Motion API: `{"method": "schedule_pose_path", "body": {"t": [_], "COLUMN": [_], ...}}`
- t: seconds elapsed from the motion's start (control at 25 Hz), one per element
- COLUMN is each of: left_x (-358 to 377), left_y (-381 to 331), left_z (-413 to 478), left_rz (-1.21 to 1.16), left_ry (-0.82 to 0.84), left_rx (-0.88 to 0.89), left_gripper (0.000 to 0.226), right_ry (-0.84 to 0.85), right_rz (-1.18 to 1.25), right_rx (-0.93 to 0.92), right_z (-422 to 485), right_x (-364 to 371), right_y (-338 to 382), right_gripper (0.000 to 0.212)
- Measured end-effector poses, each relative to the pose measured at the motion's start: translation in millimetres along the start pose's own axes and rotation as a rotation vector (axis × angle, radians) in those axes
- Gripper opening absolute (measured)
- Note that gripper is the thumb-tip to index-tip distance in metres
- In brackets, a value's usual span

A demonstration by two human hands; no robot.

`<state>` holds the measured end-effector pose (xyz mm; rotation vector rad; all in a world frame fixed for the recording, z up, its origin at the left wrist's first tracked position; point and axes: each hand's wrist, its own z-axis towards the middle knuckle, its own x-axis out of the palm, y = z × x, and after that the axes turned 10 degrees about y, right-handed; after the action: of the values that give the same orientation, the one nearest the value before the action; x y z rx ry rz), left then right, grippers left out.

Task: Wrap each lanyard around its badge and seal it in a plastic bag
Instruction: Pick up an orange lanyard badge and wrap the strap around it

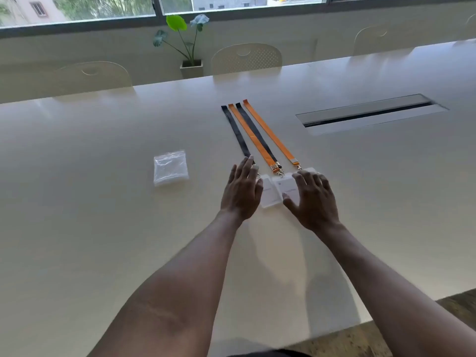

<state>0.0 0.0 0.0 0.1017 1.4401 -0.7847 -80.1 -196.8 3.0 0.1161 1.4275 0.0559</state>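
Four lanyards (257, 136) run toward twelve o'clock, close enough to tangle under the empty, spread-fingered left hand (242, 191) and right hand (313, 199).

Place: office mtg/conference rm.
Table: long pale table (103, 176), wide enough for a group.
Cable slot: recessed metal cable hatch (371, 113) sat in the tabletop, typical conf. fitting.
Seating: matching pale chairs (246, 59) stood tucked in along the far side.
Window: wide window strip (231, 6) ran behind, trees & bldgs outside.
Decor: potted plant (186, 45) stood by the sill.
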Motion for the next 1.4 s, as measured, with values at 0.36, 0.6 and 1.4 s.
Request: {"method": "schedule_pose_path", "body": {"t": [0.36, 0.6, 1.4], "left_x": [8.6, 12.8, -35.2], "left_y": [-21.6, -30.2, -63.1], "left_z": [28.4, 38.4, 27.6], "left_rz": [0.005, 0.018, -0.820], "left_ry": [0.131, 0.155, -0.129], "left_rx": [0.023, 0.003, -0.280], "left_gripper": [0.047, 0.039, 0.021], "right_ry": [0.150, 0.110, -0.195], "right_rz": [0.043, 0.085, 0.244], "right_rx": [-0.130, -0.134, -0.205], "right_z": [-13.4, -18.0, -22.5], "right_x": [7.5, 14.7, -8.3], "right_y": [-12.5, -13.5, 6.9], "right_gripper": [0.062, 0.059, 0.053]}}
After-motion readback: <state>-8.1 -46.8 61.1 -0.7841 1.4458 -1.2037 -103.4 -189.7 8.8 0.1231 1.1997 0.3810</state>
